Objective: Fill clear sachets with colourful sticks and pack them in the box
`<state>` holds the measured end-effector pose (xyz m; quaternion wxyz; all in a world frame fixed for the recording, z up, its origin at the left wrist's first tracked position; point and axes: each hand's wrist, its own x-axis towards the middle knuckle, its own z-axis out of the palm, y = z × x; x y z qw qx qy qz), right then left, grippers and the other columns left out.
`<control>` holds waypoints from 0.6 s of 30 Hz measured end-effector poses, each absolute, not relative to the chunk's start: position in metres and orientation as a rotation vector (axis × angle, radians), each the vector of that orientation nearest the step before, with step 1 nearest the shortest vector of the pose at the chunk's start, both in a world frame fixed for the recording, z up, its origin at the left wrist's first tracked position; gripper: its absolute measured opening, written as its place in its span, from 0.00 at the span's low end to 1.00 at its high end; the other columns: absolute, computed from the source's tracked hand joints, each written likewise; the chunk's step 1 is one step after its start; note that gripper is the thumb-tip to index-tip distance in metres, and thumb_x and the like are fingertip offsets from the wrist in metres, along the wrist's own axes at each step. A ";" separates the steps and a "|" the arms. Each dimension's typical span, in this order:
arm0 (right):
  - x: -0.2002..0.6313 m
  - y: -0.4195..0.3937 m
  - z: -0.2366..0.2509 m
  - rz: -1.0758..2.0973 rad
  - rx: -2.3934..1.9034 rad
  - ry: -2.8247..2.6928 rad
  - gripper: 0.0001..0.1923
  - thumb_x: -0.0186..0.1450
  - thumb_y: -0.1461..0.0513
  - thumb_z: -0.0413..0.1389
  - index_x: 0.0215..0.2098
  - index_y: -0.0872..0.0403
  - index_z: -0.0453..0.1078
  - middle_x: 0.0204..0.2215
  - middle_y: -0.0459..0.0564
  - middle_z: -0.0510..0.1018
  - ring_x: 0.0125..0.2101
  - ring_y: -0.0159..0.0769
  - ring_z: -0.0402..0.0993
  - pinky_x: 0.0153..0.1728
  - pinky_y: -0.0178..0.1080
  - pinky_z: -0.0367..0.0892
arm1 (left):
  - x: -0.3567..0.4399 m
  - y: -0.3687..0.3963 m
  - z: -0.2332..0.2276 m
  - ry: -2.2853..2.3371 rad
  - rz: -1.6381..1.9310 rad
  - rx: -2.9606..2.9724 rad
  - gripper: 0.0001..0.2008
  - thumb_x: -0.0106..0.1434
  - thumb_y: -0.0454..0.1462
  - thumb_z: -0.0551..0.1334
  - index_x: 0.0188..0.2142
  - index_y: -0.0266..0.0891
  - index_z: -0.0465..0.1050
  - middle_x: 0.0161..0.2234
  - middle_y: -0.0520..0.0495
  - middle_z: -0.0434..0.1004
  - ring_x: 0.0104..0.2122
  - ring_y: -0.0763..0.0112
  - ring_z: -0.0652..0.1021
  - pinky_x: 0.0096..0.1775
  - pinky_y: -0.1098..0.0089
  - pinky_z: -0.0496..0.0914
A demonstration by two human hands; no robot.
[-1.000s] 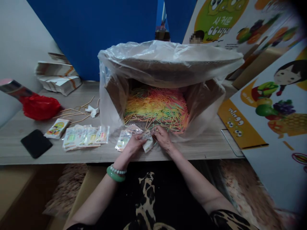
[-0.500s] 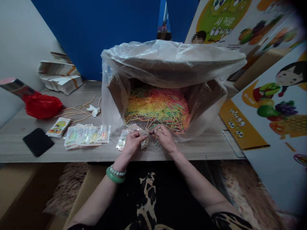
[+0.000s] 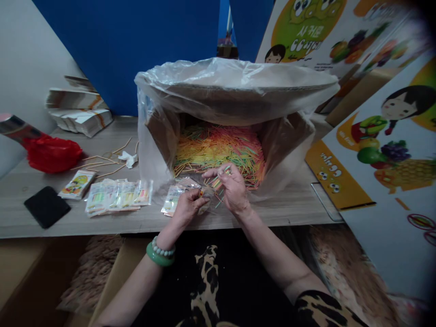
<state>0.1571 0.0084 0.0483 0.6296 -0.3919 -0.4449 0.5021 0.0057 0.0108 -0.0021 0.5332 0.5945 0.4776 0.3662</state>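
Note:
My left hand (image 3: pixel 188 208) pinches a small clear packet (image 3: pixel 204 203) at the table's near edge. My right hand (image 3: pixel 232 188) holds a few coloured sticks (image 3: pixel 218 183) just right of it, their ends pointing toward the packet's mouth. Both hands sit in front of a cardboard box (image 3: pixel 163 131) lined with clear plastic and lying open on its side. A heap of yellow, orange, pink and green sticks (image 3: pixel 221 147) fills the box floor. A small pile of packets (image 3: pixel 173 199) lies under my left hand.
A row of filled packets (image 3: pixel 117 195) lies left of my hands, with a black phone (image 3: pixel 47 206), a red plastic bag (image 3: pixel 52 153) and stacked printed cartons (image 3: pixel 80 111) further left. Loose wooden sticks (image 3: pixel 105 163) lie behind. Printed fruit posters (image 3: pixel 384 136) lean at the right.
My right hand has lifted off the packet and picked up a few coloured sticks. My left hand has lowered slightly with the packet. The view has shifted a little.

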 end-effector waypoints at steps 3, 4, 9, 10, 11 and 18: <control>0.148 0.011 0.048 1.157 -0.872 -1.013 0.11 0.66 0.52 0.53 0.36 0.49 0.59 0.33 0.48 0.81 0.32 0.36 0.75 0.36 0.39 0.69 | 0.008 0.009 0.005 1.088 0.879 1.374 0.19 0.51 0.43 0.68 0.18 0.39 0.58 0.19 0.57 0.54 0.22 0.77 0.57 0.25 0.73 0.52; 0.146 0.012 0.046 1.161 -0.861 -1.011 0.10 0.66 0.52 0.53 0.36 0.49 0.59 0.33 0.48 0.81 0.32 0.35 0.75 0.35 0.38 0.69 | 0.008 0.008 0.007 1.081 0.877 1.354 0.19 0.51 0.43 0.68 0.18 0.39 0.59 0.19 0.57 0.55 0.22 0.77 0.58 0.26 0.73 0.53; 0.145 0.013 0.035 1.264 -0.878 -1.009 0.12 0.63 0.52 0.56 0.34 0.49 0.60 0.31 0.47 0.81 0.31 0.35 0.75 0.32 0.37 0.69 | 0.005 0.006 0.012 1.045 0.870 1.265 0.16 0.51 0.42 0.69 0.20 0.37 0.64 0.20 0.56 0.60 0.23 0.77 0.61 0.27 0.73 0.57; 0.146 0.012 0.035 1.288 -0.886 -1.004 0.13 0.63 0.52 0.56 0.34 0.49 0.60 0.31 0.47 0.81 0.31 0.36 0.76 0.31 0.36 0.69 | 0.005 0.006 0.012 1.040 0.871 1.258 0.15 0.51 0.43 0.69 0.21 0.37 0.65 0.20 0.55 0.61 0.23 0.77 0.61 0.27 0.73 0.56; 0.147 0.011 0.034 1.306 -0.888 -0.997 0.13 0.63 0.52 0.57 0.34 0.49 0.60 0.32 0.47 0.81 0.31 0.36 0.76 0.30 0.36 0.69 | 0.006 0.005 0.013 1.039 0.875 1.254 0.16 0.51 0.43 0.69 0.21 0.37 0.65 0.20 0.56 0.60 0.23 0.77 0.61 0.27 0.73 0.56; 0.153 0.007 0.038 1.306 -0.857 -1.023 0.12 0.64 0.52 0.57 0.36 0.49 0.60 0.35 0.47 0.81 0.30 0.34 0.75 0.30 0.36 0.69 | 0.007 0.006 0.012 1.073 0.915 1.269 0.19 0.51 0.44 0.68 0.18 0.39 0.60 0.19 0.57 0.54 0.22 0.77 0.56 0.25 0.73 0.52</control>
